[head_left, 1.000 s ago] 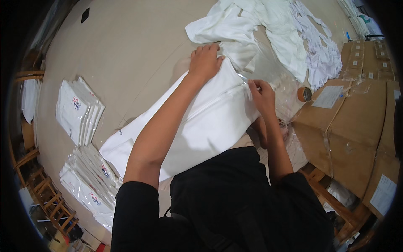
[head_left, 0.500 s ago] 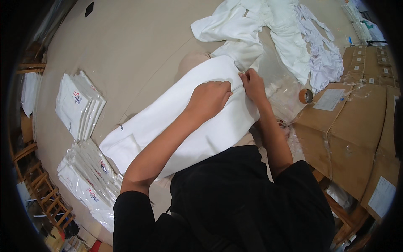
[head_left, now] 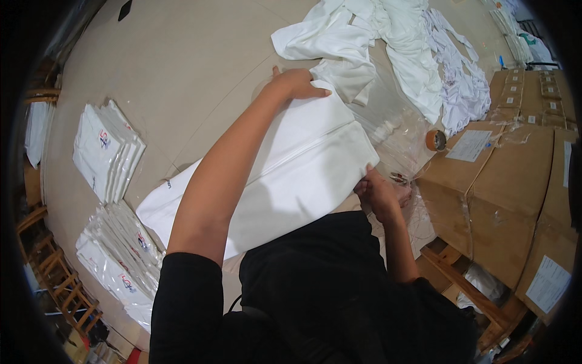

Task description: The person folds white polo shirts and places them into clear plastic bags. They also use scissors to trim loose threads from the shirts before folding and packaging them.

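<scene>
A folded white garment [head_left: 303, 176] with a lengthwise crease lies across my lap and the floor in front of me. My left hand [head_left: 297, 85] grips its upper edge near the far corner, thumb on top of the fabric. My right hand [head_left: 376, 191] holds the near right corner from the side, its fingers partly under the cloth. Beyond the garment lie loose white clothes [head_left: 406, 73] and a clear plastic bag [head_left: 394, 139]. To the left are two piles of bagged, folded white garments [head_left: 100, 155] [head_left: 115, 255].
Large cardboard boxes [head_left: 479, 206] stand along the right, with a tape roll [head_left: 435, 141] beside them. A dark flat object [head_left: 125, 10] lies on the floor [head_left: 170, 73] at upper left. Wooden furniture [head_left: 57, 273] is at the left rim.
My left hand has moved from mid-garment up to the far edge. My right hand has moved down to the near right corner, and that end of the cloth has shifted toward me.
</scene>
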`<state>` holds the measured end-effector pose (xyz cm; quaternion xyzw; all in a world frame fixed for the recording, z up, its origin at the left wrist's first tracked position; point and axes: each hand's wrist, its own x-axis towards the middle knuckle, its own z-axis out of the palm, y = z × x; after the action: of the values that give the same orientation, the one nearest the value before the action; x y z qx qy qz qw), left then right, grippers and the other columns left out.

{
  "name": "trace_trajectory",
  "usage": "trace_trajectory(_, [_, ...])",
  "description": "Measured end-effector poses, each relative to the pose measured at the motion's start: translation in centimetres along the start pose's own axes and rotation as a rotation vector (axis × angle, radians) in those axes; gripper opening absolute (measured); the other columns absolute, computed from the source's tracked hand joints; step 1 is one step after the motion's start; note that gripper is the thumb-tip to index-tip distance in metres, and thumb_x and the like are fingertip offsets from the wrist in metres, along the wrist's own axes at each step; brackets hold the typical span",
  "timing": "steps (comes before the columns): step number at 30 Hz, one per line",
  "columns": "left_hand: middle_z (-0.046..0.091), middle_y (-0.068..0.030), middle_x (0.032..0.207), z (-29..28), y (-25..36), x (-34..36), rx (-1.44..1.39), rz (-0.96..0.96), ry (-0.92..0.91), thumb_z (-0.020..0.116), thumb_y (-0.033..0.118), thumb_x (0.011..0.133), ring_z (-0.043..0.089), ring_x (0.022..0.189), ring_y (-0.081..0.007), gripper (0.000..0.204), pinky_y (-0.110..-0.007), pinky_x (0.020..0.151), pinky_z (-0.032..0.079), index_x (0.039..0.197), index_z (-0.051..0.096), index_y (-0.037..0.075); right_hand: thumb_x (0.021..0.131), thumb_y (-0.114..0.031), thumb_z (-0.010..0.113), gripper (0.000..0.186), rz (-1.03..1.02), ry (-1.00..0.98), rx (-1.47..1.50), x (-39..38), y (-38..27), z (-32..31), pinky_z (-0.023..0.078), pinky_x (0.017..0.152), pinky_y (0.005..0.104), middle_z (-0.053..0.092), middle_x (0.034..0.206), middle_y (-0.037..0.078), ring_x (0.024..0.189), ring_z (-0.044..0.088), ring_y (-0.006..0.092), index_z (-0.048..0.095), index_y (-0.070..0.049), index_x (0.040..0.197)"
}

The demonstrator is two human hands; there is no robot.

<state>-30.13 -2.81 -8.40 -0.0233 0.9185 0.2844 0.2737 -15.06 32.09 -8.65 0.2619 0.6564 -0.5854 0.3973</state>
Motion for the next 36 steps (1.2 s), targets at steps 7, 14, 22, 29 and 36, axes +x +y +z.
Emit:
trace_trajectory(7, [0.074,-0.0134,0.138,0.4,0.1,3.8,-0.409,0.111,-0.189,0.080,0.037,0.096,0.065,0.129,-0.0254,0.059,-0.040,0.113,0.048,0.144,0.071,0.006,0.109,-0.036,0.070,0.040,-0.131,-0.022,0.605,0.1,-1.6,3.8,0.051,0.110,0.0442,0.074,0.127,0.006,0.121,0.067,0.0208,0.067,-0.004,0.133])
trace_trajectory(14, [0.074,-0.0058,0.136,-2.1,-1.5,0.7,-0.727,0.317,-0.296,0.074,0.022,0.099,0.066,0.123,-0.0173,0.045,-0.034,0.109,0.050,0.141,0.073,0.004,0.110,-0.009,0.065,0.038,-0.390,0.098,0.438,0.3,0.3,2.8,0.048,0.115,0.0388,0.069,0.138,0.011,0.125,0.067,0.0244,0.063,0.000,0.147])
trace_trajectory(22, [0.064,-0.0076,0.157,-4.4,-4.6,-3.8,-0.585,0.255,-0.322,0.061,0.016,0.087,0.057,0.141,-0.0220,0.038,-0.033,0.120,0.042,0.118,0.080,0.006,0.091,0.007,0.063,0.050,-0.876,-0.156,-0.488,-4.5,1.1,3.1,0.037,0.125,0.0451,0.049,0.161,0.021,0.148,0.049,0.0364,0.080,-0.010,0.134])
trace_trajectory(29, [0.051,-0.0127,0.168,-2.7,-6.7,-4.9,-0.509,0.350,-0.151,0.063,0.022,0.090,0.045,0.154,-0.0300,0.027,-0.040,0.125,0.038,0.103,0.077,0.003,0.095,0.002,0.066,0.043,-0.868,-0.222,-0.407,-4.3,1.7,2.9,0.036,0.126,0.0458,0.048,0.163,0.022,0.154,0.045,0.0365,0.079,-0.007,0.135])
trace_trajectory(36, [0.063,-0.0172,0.139,-1.3,-5.3,-6.8,-0.108,0.412,0.177,0.078,0.048,0.096,0.055,0.137,-0.0349,0.046,-0.046,0.112,0.048,0.110,0.071,0.005,0.104,-0.004,0.072,0.043,-0.543,-0.266,0.002,-2.8,1.2,3.5,0.042,0.119,0.0370,0.057,0.154,0.017,0.143,0.052,0.0237,0.060,-0.001,0.145])
